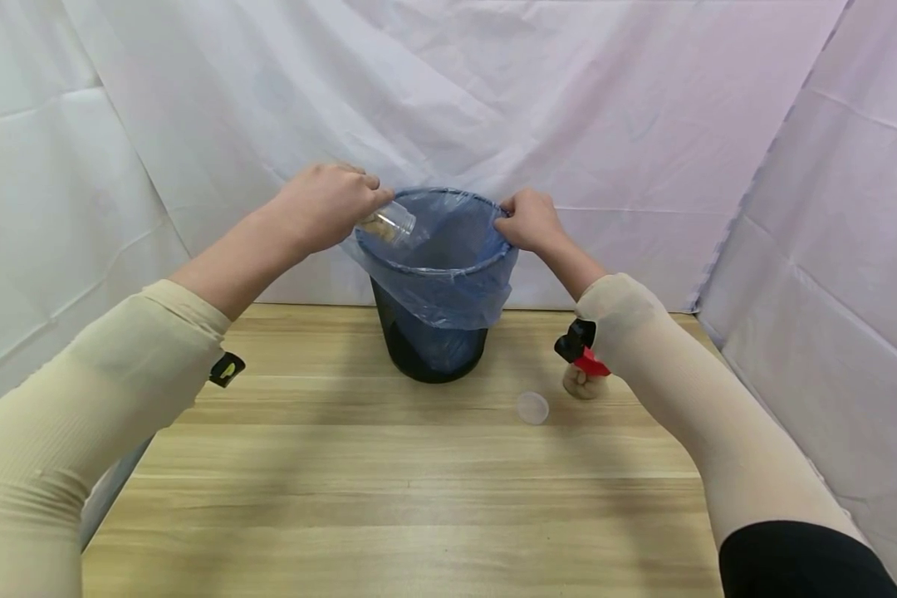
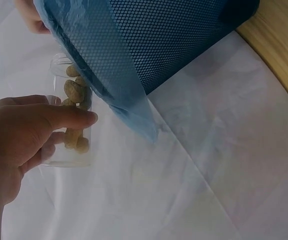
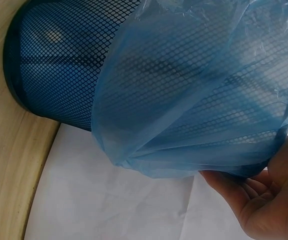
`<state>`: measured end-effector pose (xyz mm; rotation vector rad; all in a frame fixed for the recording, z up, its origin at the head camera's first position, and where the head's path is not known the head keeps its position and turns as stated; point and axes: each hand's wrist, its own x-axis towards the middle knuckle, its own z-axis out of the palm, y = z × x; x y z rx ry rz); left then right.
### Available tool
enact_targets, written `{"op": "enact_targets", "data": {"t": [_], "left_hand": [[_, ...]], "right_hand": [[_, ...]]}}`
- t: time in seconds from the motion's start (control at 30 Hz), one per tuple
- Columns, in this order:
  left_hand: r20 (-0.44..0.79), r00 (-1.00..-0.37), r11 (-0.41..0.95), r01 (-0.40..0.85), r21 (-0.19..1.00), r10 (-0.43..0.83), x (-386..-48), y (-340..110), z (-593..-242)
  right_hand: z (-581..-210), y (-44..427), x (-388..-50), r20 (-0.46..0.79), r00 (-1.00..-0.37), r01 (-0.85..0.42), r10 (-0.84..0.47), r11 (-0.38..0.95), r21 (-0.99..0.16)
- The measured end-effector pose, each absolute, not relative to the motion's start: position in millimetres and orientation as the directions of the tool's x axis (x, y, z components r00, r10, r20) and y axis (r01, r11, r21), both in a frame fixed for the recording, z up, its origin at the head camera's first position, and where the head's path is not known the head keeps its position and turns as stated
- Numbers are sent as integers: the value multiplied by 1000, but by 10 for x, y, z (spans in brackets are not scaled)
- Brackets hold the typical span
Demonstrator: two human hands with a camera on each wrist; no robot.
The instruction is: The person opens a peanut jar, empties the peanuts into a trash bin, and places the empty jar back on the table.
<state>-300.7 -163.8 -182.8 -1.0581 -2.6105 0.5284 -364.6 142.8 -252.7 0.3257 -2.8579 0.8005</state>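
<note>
My left hand (image 1: pixel 327 206) grips a clear plastic jar (image 1: pixel 399 218), its mouth tipped over the left rim of a black mesh trash bin (image 1: pixel 411 357). Peanuts in their shells (image 2: pixel 74 91) lie inside the jar in the left wrist view. A thin blue bag (image 1: pixel 448 299) lines the bin and folds down over its rim. On the opposite side, my right hand (image 1: pixel 532 220) pinches the rim and the bag between thumb and fingers, also seen in the right wrist view. The bin stands upright; its inner bottom is hidden.
On the wooden table (image 1: pixel 411 490) lies a round translucent lid (image 1: pixel 532 408). Right of it, a small heap of beige pieces (image 1: pixel 583 383) is partly covered by the right wrist camera. White cloth (image 1: pixel 493 91) hangs behind and at both sides.
</note>
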Motion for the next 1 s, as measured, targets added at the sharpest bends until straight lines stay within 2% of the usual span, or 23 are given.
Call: {"op": "enact_targets", "data": {"t": [0.43,1.0], "left_hand": [[90,-687,630,595,-499,721,-2970,-1624,-1844],[96,-685,628,590,-507,722,-2986,-1620,-1852]], "right_hand": [[-2520,1408,-3648,172,-975,-211,-143,842,-497],[-2527,1412,-3651,185,-971,-228,-153,833,-504]]}}
